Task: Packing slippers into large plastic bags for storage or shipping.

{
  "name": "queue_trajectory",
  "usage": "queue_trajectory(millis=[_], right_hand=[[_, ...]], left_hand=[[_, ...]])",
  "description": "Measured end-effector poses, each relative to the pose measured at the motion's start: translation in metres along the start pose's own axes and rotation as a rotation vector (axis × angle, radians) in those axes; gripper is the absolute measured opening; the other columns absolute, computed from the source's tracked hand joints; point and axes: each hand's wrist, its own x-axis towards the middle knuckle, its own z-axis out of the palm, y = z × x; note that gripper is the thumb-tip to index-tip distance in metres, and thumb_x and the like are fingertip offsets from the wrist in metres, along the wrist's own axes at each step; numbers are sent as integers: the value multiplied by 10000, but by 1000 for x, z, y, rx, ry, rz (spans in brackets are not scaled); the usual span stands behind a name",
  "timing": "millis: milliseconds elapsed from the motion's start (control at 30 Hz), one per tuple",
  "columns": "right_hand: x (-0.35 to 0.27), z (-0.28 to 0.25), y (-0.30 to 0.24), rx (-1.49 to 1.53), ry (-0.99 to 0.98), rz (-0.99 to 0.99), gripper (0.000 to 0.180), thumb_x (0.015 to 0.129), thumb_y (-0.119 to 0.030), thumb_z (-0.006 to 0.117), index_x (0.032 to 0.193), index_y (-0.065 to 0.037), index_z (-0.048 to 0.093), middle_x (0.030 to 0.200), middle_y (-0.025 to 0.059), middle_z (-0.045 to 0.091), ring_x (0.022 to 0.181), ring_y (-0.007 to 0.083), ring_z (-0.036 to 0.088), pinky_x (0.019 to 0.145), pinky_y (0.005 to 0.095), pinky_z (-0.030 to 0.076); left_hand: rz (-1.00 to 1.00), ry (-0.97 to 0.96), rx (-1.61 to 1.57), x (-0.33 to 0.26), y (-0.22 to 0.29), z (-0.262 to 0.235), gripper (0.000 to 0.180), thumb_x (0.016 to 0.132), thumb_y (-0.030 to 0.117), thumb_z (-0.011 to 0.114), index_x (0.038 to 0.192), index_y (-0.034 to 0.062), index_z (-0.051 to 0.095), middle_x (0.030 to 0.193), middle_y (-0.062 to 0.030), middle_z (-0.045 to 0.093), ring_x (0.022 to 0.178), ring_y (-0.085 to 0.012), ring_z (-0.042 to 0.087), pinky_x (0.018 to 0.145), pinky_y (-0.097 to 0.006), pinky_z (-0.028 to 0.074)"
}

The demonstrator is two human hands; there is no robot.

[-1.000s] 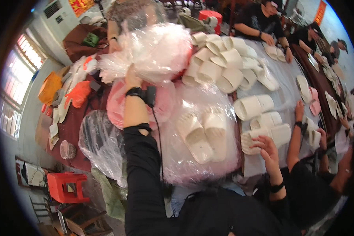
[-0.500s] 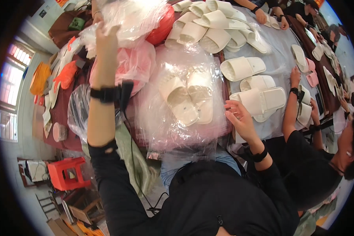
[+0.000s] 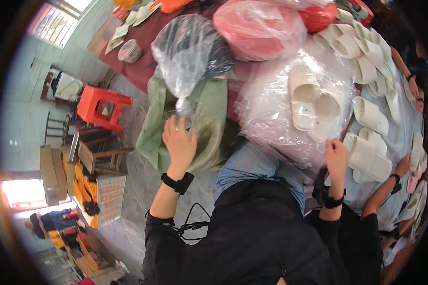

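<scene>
My left hand point(image 3: 179, 147) is open, fingers spread, over the mouth of a green woven sack point(image 3: 150, 128). Just beyond its fingertips is the gathered tail of a clear plastic bag point(image 3: 188, 45) with dark contents, which lies at the table edge. My right hand point(image 3: 336, 156) has its fingers curled in at the near right edge of a stack of clear plastic bags point(image 3: 266, 111); whatever it may hold is hidden. On that stack lies a pair of cream slippers, one slipper point(image 3: 302, 97) left of the other slipper point(image 3: 327, 114).
More cream slippers point(image 3: 368, 161) lie to the right, with a heap of slippers point(image 3: 366, 47) behind them. Pink-red plastic bundles point(image 3: 259, 31) sit at the far side. A red stool point(image 3: 102, 107) stands on the floor at left. Beside me on the right is a co-worker's arm point(image 3: 385, 190).
My view has swung left. My left hand came down from the plastic bags at the far side to the green sack. My right hand's fingers, spread before, are now curled.
</scene>
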Motion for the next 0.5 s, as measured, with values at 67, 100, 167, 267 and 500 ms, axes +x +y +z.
queue_trajectory(millis=[67, 100, 167, 267, 500], right_hand=[[-1, -12, -3, 212, 139, -164, 245, 920, -223, 551, 847, 7, 593, 989, 179, 617, 827, 245, 596, 756, 329, 456], [2, -15, 5, 274, 303, -358, 204, 931, -186, 541, 870, 3, 591, 1132, 167, 594, 883, 203, 576, 795, 295, 441], [-5, -28, -29, 915, 113, -233, 149, 950, -139, 511, 936, -26, 607, 1411, 150, 412, 1147, 232, 516, 910, 297, 412], [-16, -44, -70, 1348, -151, -410, 157, 961, -180, 510, 1024, -80, 612, 1498, 152, 277, 1313, 347, 378, 1000, 405, 392], [-66, -28, -160, 1731, -959, -715, 362, 953, -266, 484, 1309, -201, 478, 1520, 188, 156, 1342, 475, 229, 1051, 637, 254]], left_hand=[[-127, 76, 142, -19, -46, 16, 493, 804, 255, 635, 1247, 77, 508, 1312, -177, 469, 1251, -391, 383, 1000, -537, 301], [-250, -12, 219, -27, -64, 26, 547, 805, 310, 629, 1283, 88, 483, 1329, -178, 461, 1281, -397, 352, 1019, -558, 271], [-399, -100, 309, -44, -103, 47, 602, 805, 364, 622, 1320, 99, 457, 1347, -179, 454, 1311, -402, 321, 1039, -579, 240], [-401, -709, 43, -57, -123, 76, 692, 784, 466, 601, 1355, 119, 421, 1234, -167, 553, 1285, -335, 384, 1036, -535, 281], [-4, -849, -204, -167, -146, 126, 582, 844, 381, 504, 1367, 143, 409, 1251, -157, 559, 1164, -365, 513, 995, -579, 320]])
